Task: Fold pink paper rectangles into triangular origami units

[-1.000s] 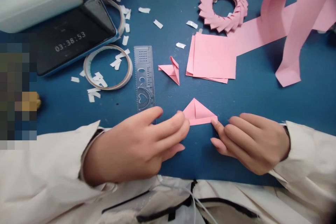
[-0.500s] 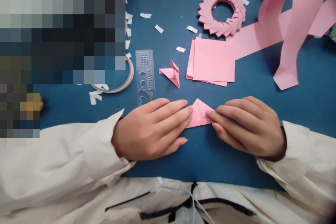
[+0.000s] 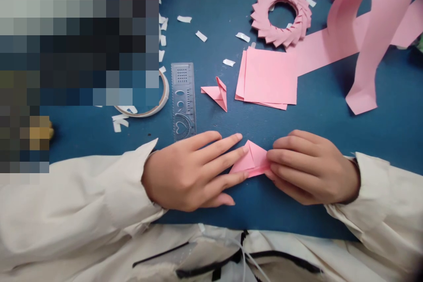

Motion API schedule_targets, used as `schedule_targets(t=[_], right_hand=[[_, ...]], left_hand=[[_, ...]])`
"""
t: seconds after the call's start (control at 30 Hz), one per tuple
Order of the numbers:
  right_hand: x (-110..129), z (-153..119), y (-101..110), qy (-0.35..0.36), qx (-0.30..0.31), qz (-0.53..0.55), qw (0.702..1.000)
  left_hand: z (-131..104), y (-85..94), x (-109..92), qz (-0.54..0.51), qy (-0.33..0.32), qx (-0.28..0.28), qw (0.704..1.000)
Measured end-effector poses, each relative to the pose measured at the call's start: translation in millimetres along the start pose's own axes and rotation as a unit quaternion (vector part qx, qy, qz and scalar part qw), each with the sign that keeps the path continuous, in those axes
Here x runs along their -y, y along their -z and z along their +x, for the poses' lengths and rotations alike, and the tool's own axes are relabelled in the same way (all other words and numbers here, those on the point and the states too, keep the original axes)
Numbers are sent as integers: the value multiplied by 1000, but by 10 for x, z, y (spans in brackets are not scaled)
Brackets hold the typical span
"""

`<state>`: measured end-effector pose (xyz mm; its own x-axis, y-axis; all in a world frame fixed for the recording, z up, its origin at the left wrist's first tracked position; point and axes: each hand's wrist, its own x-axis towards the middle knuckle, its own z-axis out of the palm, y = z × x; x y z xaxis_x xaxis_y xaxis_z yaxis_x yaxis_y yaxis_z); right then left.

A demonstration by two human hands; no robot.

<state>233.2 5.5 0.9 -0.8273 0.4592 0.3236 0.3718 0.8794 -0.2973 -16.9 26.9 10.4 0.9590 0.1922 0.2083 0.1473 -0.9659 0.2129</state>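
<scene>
A piece of pink paper (image 3: 254, 158), folded to a triangle with a narrow strip along its lower edge, lies flat on the blue table between my hands. My left hand (image 3: 194, 169) is spread flat, its fingertips resting on the paper's left side and lower strip. At the right corner, my right hand (image 3: 310, 167) pinches the paper, its fingers together and the thumb mostly hidden. Just beyond lie a small folded pink paper piece (image 3: 216, 92) and a stack of pink paper squares (image 3: 271, 75).
A clear plastic ruler (image 3: 183, 97) lies beyond my left hand, with a tape roll (image 3: 164, 97) beside it. Farther back are a folded paper ring (image 3: 260, 22), a curling pink paper strip (image 3: 366, 61) and scattered white paper scraps (image 3: 243, 36). Blurred blocks hide the upper left.
The folded paper and both hands have shifted slightly toward my body. My left fingers have spread further over the paper, and my right fingers have closed in on its right corner.
</scene>
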Motion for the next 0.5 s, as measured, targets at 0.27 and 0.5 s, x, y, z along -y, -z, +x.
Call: schedule_targets(t=[0.27, 0.5], right_hand=[[0, 5, -7, 0, 26, 32, 999], [-2, 19, 0, -12, 28, 42, 999]], left_hand=[[-28, -5, -24, -14, -19, 10, 1000], [-11, 14, -12, -17, -23, 10, 1000]])
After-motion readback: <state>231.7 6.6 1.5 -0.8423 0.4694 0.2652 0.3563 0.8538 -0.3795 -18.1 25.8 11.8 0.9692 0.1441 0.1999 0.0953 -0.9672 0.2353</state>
